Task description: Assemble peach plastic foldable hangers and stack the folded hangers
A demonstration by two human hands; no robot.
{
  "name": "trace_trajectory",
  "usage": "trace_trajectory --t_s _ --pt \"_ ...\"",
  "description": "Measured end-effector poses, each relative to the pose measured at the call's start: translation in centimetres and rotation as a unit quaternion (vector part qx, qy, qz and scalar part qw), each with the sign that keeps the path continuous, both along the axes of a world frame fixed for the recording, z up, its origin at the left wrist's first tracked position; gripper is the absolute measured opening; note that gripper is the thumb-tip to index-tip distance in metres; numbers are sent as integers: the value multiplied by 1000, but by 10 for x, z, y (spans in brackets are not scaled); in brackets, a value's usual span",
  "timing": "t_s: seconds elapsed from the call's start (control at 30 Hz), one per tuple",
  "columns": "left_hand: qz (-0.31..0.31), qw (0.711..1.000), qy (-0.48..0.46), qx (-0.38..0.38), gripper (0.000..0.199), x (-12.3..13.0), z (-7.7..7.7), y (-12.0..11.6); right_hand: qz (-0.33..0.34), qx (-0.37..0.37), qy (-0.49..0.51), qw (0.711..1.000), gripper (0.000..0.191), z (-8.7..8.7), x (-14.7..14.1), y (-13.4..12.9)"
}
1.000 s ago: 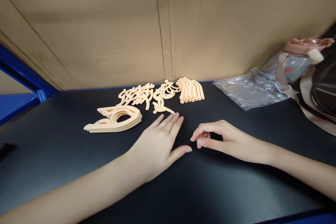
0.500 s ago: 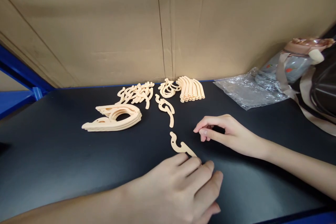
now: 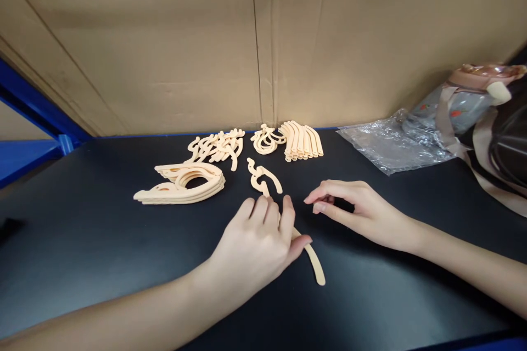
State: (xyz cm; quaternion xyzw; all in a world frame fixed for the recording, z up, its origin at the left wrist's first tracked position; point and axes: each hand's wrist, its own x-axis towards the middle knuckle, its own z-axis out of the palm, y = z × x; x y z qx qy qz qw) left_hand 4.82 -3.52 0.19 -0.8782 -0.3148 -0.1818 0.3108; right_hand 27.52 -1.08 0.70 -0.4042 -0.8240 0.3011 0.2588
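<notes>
My left hand is palm down over the table, thumb spread from the fingers. Its fingertips rest at the near end of a cream hooked hanger piece, partly covering it. Beneath the same hand lies another hanger piece, its curved arm showing past the thumb and the rest hidden. My right hand rests to the right with loosely bent fingers, a gap between thumb and forefinger and nothing visible in it. Farther left is a stack of cream folding hangers.
Hooked hanger parts, rounded hook pieces and a row of curved arms lie along the cardboard wall. A clear plastic bag and a strapped bottle occupy the back right.
My left hand has moved away from me, onto the farther hanger piece, which has shifted slightly nearer. The nearer piece's curved end is now uncovered. My right hand has barely moved.
</notes>
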Motion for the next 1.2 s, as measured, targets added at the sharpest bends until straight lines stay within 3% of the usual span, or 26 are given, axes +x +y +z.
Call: trace_trajectory --t_s 0.2,0.33,0.5,0.7,0.93,1.07,1.2 --pt "-41 999 -17 8 41 4 -5 -17 10 107 -69 992 19 9 -4 6" --pt "-64 996 -16 -60 43 0 -4 -14 43 154 -160 974 22 20 -19 12" --pt "-62 984 -26 -166 50 -11 -1 -5 61 184 -194 962 25 22 -47 26" --pt "-70 979 -14 -191 49 -20 2 -6 20 168 -206 964 38 17 -70 49" --pt "-75 976 -10 -202 45 -20 1 -12 -4 65 -169 983 53 17 -72 60" --pt "-69 980 -16 -187 43 -21 0 -15 -8 6 -134 991 47 16 -71 64" --pt "-79 980 -23 -179 40 -22 -1 -15 4 -6 -96 995 39 18 -71 72"
